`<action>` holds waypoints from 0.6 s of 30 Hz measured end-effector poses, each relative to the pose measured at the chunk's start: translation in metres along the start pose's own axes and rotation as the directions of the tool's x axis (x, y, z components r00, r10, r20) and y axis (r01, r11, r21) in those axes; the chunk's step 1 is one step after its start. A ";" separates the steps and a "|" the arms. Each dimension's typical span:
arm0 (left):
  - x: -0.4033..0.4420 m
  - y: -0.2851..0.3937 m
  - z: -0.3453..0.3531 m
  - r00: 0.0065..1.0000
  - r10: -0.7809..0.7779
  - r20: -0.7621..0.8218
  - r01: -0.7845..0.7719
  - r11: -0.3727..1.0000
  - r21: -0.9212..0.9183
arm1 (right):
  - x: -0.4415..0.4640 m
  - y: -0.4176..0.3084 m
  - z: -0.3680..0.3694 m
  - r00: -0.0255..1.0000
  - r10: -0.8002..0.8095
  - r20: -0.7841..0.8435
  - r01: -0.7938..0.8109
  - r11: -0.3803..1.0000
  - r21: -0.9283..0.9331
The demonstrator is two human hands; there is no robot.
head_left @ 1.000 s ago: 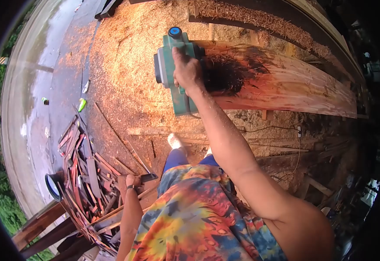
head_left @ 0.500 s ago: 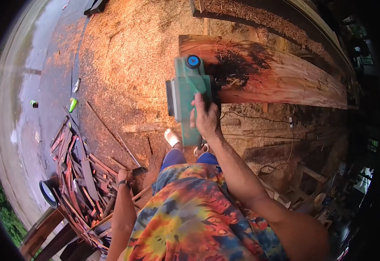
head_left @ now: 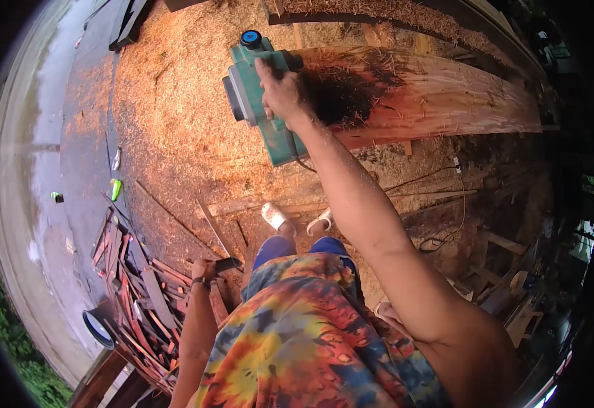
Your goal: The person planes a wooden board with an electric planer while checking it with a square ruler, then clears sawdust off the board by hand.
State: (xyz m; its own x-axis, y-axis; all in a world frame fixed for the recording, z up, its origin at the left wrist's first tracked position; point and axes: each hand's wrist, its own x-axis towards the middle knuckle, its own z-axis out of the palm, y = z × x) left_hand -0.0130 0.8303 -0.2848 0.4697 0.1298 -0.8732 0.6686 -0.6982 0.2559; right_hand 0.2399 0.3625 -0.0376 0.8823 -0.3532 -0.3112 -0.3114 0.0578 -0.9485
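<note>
My right hand point(head_left: 285, 95) is closed around the handle of a green power planer point(head_left: 248, 71) with a blue knob. The planer is over the left end of a wide reddish wooden board point(head_left: 447, 98), which has a dark patch beside the tool. Loose shavings lie on the board. My left hand point(head_left: 202, 270), low on the left, is closed on the dark end of a thin, long object point(head_left: 226, 264) that I cannot make out. A dark band circles the left wrist.
Scrap wood strips point(head_left: 144, 292) are heaped at the lower left, beside a round black-rimmed object point(head_left: 98, 329). Wood shavings point(head_left: 181, 102) cover the ground. A beam point(head_left: 378, 22) runs behind the board. A cable with a white connector point(head_left: 457, 163) lies to the right.
The planer in my right hand first came toward my body, then moved back away to the board's far left corner. My left hand stays low, still closed on the dark-ended object.
</note>
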 end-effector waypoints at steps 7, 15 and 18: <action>-0.029 0.039 -0.019 0.987 0.107 -0.122 -0.120 0.988 -0.102 | 0.028 0.000 -0.001 0.998 -0.049 -0.038 0.044 0.993 -0.109; 0.014 -0.041 -0.005 1.000 0.022 -0.016 -0.019 0.988 0.154 | -0.167 0.073 -0.089 0.993 0.081 -0.085 -0.070 0.990 0.119; 0.042 -0.077 0.013 0.999 -0.052 0.009 0.047 0.945 0.323 | -0.174 0.073 -0.108 0.995 0.083 -0.054 -0.078 0.993 0.092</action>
State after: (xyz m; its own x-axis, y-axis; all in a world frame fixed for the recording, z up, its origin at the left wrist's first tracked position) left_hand -0.0520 0.8808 -0.3465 0.4291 0.1601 -0.8890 0.4677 -0.8813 0.0670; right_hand 0.0255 0.3276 -0.0466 0.8331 -0.3971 -0.3850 -0.3452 0.1707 -0.9229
